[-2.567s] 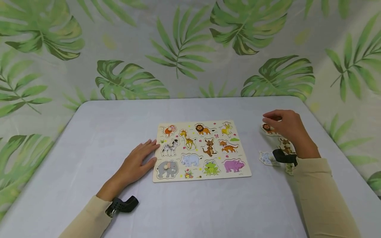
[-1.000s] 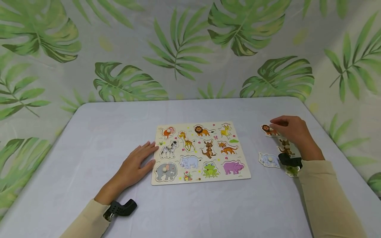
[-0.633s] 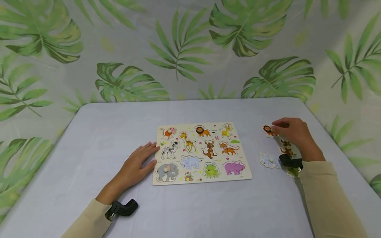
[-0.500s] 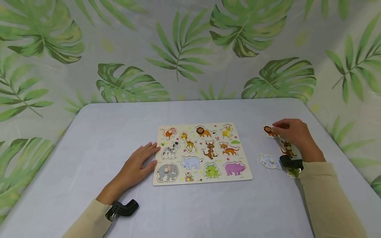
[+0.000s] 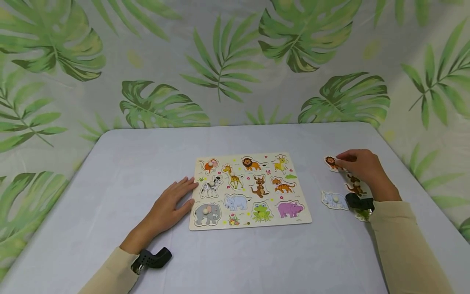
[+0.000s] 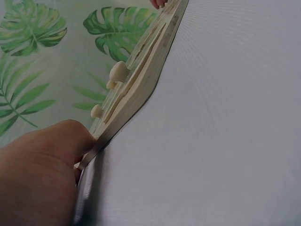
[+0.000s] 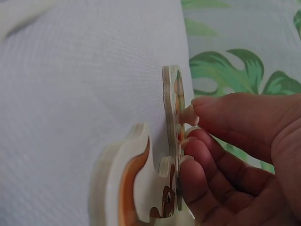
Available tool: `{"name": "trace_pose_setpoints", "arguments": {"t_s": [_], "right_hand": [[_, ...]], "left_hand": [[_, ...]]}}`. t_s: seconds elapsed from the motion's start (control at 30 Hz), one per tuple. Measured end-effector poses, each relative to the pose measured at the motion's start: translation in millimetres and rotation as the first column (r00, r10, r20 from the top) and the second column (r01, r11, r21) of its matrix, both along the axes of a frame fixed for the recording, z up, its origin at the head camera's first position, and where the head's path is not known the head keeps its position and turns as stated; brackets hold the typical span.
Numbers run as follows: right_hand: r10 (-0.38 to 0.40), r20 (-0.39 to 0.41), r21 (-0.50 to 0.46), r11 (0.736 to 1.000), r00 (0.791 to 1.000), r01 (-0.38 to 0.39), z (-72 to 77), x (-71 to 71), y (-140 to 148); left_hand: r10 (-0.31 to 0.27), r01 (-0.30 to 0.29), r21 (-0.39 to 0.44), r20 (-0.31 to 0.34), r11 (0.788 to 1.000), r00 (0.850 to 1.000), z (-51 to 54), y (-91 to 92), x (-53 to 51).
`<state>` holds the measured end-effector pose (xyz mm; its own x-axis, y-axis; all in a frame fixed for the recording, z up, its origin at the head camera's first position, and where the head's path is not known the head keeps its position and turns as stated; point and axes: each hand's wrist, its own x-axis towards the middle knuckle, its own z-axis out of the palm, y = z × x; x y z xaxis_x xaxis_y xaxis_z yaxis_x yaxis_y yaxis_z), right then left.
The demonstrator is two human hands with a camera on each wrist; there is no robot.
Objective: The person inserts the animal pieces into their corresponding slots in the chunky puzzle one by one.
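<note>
My right hand (image 5: 363,165) pinches the small knob of a lion puzzle piece (image 5: 331,162) between thumb and fingers. The right wrist view shows the knob (image 7: 189,115) at the thumb tip; the piece looks flat on the table. A kangaroo piece (image 5: 354,185) lies just nearer, partly under the hand. My left hand (image 5: 169,206) rests on the table with fingers extended, its fingertips and thumb touching the left edge of the wooden animal puzzle board (image 5: 216,196). Elephant (image 5: 213,216), giraffe (image 5: 228,169) and monkey (image 5: 207,166) pieces with knobs sit in the board.
A rhino piece (image 5: 332,201) lies right of the board. A frog piece (image 5: 361,215) is partly hidden by the right wrist camera (image 5: 356,201). The white table (image 5: 257,261) ends at a leaf-patterned cloth (image 5: 235,61) behind.
My right hand has come down and a little right from above the lion piece, and its fingers now pinch the knob. The left hand stays at the board's edge.
</note>
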<state>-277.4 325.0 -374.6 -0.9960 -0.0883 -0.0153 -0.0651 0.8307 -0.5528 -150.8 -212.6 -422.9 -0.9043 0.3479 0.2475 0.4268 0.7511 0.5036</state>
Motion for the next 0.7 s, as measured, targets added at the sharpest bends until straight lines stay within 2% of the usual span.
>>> {"name": "trace_pose_setpoints", "arguments": {"t_s": [0.7], "right_hand": [[0.007, 0.029, -0.007, 1.0, 1.0, -0.007, -1.6, -0.3, 2.6]], "left_hand": [[-0.003, 0.003, -0.002, -0.004, 1.0, 1.0, 0.1, 0.1, -0.2]]}}
